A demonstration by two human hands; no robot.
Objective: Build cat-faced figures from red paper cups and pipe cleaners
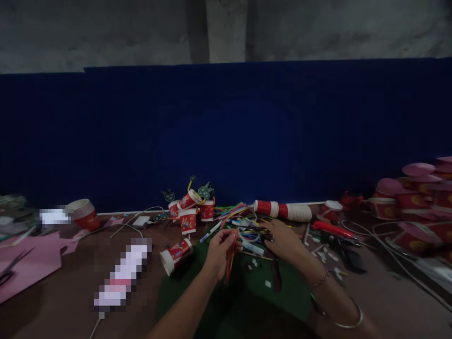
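My left hand (221, 249) is closed in a pinch around several thin orange strips (230, 263), whose ends hang below the fingers. To its right, my right hand (284, 239) reaches over the loose pile with its fingers bent. A dark thing (265, 233) lies at those fingertips, perhaps scissors, but the dim light hides its shape. Colourful strips (233, 214) fan out behind both hands. Between the hands lies a white-and-blue tube (253, 248). Below them is a dark green mat (243, 296) with small white scraps (268, 284) on it.
Red paper cups joined into a figure (188, 221) stand behind, and a single cup (176, 256) lies tipped at left. A cup stack (282, 210) lies at the back. Right are a red-handled tool (334, 229) and cables; left, pink paper (35, 263) and scissors (12, 268).
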